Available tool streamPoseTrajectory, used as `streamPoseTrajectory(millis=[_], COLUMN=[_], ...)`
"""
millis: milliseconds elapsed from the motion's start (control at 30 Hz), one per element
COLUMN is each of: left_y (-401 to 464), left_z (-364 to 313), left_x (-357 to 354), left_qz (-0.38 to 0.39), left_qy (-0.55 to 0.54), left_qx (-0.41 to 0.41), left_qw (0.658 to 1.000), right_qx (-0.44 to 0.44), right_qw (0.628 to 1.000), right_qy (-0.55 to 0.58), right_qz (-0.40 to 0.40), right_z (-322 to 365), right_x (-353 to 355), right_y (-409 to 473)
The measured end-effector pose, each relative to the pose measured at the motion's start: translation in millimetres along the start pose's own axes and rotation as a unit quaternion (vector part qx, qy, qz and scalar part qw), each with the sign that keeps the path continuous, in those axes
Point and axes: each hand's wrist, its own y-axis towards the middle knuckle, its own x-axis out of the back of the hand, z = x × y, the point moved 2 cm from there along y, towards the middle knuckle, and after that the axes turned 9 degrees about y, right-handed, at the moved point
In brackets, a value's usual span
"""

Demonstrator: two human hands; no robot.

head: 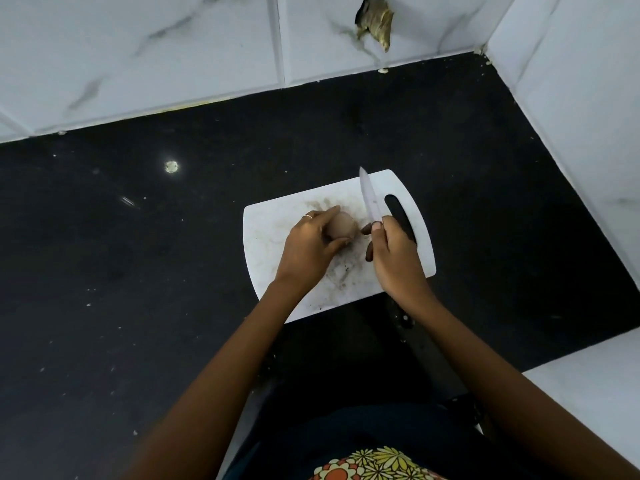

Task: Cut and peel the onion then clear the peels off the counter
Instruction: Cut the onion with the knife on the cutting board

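A white cutting board (pixel 277 223) with a slotted handle lies on the black surface (pixel 138 271), and all positions below are given relative to this board. The onion (pixel 343 227) sits on the board near its centre, still in its brownish skin. The left hand (pixel 308 251) reaches onto the board from the near edge and holds the onion, with its fingers (pixel 325 214) curled over the far side and the thumb against the near side; a thin ring shows on one finger. The right hand (pixel 393 252) is positioned over the handle end of the board, just beside the onion, with its fingers clenched around the handle of a knife (pixel 370 195). The knife blade points away from the person toward the far edge of the board, and its tip reaches just past that edge. The blade does not touch the onion. Dark specks and smudges mark the board around the onion and toward the near edge. Beyond the far edge of the board, white marbled wall tiles (pixel 173 46) border the surface, and one tile carries a broken hole (pixel 375 20).
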Motion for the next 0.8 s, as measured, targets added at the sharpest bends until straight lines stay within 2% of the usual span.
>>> streamPoseTrajectory(millis=[133,233,533,800], left_y=[1,2,7,10], left_z=[-3,-5,-11,-17], left_x=[2,3,2,5], left_qz=[-0.002,0.000,-0.008,-0.003], left_qy=[0.009,0.015,0.006,0.026], left_qx=[0.012,0.021,0.032,0.031], left_qw=[1.000,1.000,0.999,0.999], right_qx=[0.034,0.021,-0.006,-0.020], right_qw=[0.989,0.980,0.960,0.950], right_qy=[-0.134,-0.184,-0.267,-0.291], right_qz=[0.051,0.066,0.085,0.109], right_z=[0,4,11,17], right_x=[-3,-5,-6,-5], right_y=[-11,-14,-13,-1])
